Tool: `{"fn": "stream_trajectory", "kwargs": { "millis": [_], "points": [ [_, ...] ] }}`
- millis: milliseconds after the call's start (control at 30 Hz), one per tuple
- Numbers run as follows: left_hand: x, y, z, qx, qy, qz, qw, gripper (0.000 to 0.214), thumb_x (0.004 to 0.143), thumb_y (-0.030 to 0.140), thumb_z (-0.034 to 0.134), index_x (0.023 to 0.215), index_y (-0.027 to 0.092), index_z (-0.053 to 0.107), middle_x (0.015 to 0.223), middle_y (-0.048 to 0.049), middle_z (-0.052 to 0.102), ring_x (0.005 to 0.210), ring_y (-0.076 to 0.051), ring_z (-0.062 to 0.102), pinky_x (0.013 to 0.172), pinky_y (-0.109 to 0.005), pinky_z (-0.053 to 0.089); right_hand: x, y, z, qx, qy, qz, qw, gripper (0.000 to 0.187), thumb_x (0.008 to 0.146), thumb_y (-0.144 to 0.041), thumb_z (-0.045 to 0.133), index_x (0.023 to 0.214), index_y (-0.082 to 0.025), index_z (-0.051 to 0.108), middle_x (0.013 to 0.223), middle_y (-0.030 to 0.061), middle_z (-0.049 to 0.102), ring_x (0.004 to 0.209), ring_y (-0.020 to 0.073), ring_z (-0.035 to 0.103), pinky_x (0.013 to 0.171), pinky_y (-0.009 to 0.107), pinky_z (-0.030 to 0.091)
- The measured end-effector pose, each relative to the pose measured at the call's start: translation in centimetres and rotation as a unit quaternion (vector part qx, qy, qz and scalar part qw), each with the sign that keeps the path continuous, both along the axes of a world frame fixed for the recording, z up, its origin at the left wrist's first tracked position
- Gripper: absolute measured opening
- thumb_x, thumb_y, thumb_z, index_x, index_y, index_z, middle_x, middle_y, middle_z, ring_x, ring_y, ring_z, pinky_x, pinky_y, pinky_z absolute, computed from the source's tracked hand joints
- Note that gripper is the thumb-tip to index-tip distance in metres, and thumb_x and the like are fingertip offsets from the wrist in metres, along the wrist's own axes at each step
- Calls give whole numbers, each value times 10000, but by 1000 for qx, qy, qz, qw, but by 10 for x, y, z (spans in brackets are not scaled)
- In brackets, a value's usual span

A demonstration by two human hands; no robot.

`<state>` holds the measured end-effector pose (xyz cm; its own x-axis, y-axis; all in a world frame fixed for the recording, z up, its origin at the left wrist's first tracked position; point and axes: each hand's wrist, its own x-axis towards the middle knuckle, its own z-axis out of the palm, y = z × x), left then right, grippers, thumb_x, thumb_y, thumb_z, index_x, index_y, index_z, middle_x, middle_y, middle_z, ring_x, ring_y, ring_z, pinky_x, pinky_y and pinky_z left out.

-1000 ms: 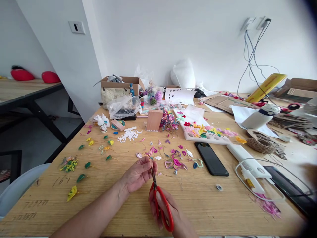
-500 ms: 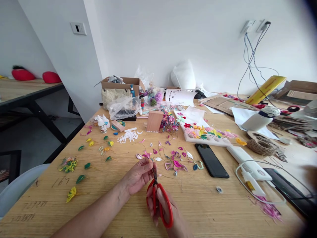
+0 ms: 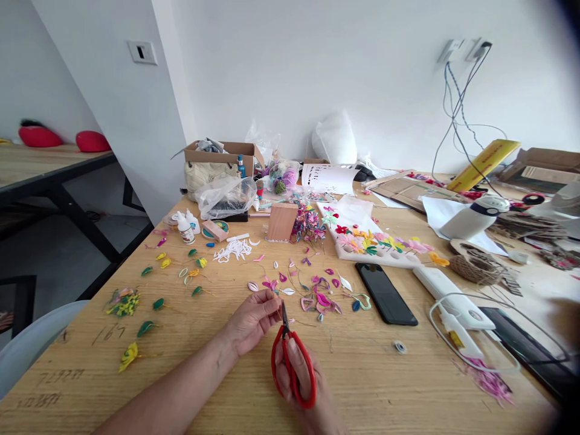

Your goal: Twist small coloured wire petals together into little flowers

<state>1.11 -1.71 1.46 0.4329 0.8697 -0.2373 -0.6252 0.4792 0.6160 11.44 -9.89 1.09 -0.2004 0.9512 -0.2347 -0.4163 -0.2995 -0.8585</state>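
My left hand [image 3: 254,320] is closed in a pinch. At its fingertips is a small pink flower [image 3: 270,284], its lower end hidden by the fingers. My right hand [image 3: 301,374] grips red-handled scissors [image 3: 275,357], with the fingers through the loops. The dark blades [image 3: 285,320] point away from me and look closed, their tips just right of the left fingertips. Beyond the hands lie loose magenta petals [image 3: 322,299] and a white leaf-shaped piece [image 3: 288,291].
Green leaves [image 3: 145,328] and yellow pieces [image 3: 128,356] on wires lie at left. Glue bottles [image 3: 185,229], white scraps [image 3: 235,249] and a wooden block [image 3: 281,222] stand farther back. On the right are a phone [image 3: 385,293], a white power strip [image 3: 453,299] and a foam board with flowers [image 3: 394,258].
The scissors' blades have come together, and the scissors have shifted slightly right of the left fingertips. My left hand stays almost in place with the pink flower. The view has moved slightly.
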Motion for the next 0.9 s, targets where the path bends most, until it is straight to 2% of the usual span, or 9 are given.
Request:
{"fn": "stream_trajectory", "kwargs": {
  "millis": [167,233,300,367,433,500,567,700,900],
  "points": [
    [-1,0,0,16,7,-11,1000,187,603,171,739,588,114,562,586,2,587,552,-70,536,576,-173,423,13,-1,4,-13,-35,-63,997,419,706,-595,499,631,-187,436,461,-62,357,401,66,275,400,193,218],
    [-2,0,1,10,16,-7,1000,173,602,155,739,603,116,570,597,0,594,555,-66,536,575,-166,427,32,-2,6,-23,-95,-65,993,436,699,-614,481,651,-181,463,436,-66,351,383,67,280,386,194,214],
    [-1,-1,2,11,32,-3,999,155,606,145,734,617,113,582,613,-7,602,568,-69,541,589,-168,436,61,-5,9,-31,-200,-90,975,451,684,-620,479,672,-170,500,422,-65,356,373,74,307,381,199,227],
    [-1,-2,4,15,46,0,999,147,606,141,732,621,116,587,631,-10,609,595,-79,550,609,-175,444,95,-12,12,-37,-341,-142,929,438,655,-602,503,666,-166,534,436,-47,407,403,99,376,406,215,275],
    [-1,-2,5,28,60,-9,998,137,618,161,724,643,122,595,637,-13,611,607,-89,547,602,-181,444,130,-23,14,-45,-500,-184,845,364,644,-534,525,647,-172,564,482,-9,505,480,144,463,461,241,319],
    [-1,-3,6,45,79,-8,996,141,624,181,719,633,125,590,612,-8,603,579,-88,528,580,-182,435,162,-34,16,-76,-624,-185,756,298,648,-470,508,619,-181,574,496,12,558,512,178,507,486,262,333],
    [-1,-3,5,62,94,0,994,151,623,195,719,622,131,583,590,1,591,568,-89,514,574,-184,425,186,-43,18,-125,-689,-162,695,267,663,-438,480,637,-192,580,540,31,612,553,204,553,504,272,354],
    [-1,-3,2,90,116,18,989,155,619,212,717,633,147,577,570,22,561,568,-95,488,581,-191,402,213,-47,16,-208,-738,-133,629,249,710,-424,440,734,-200,548,709,74,671,695,237,610,559,279,402],
    [2,-3,-1,164,206,23,965,166,635,270,695,617,153,580,558,21,534,563,-106,455,592,-201,368,216,-35,11,-178,-801,-110,560,262,782,-416,355,651,-218,465,802,104,658,772,261,611,578,326,412]
  ]
}}
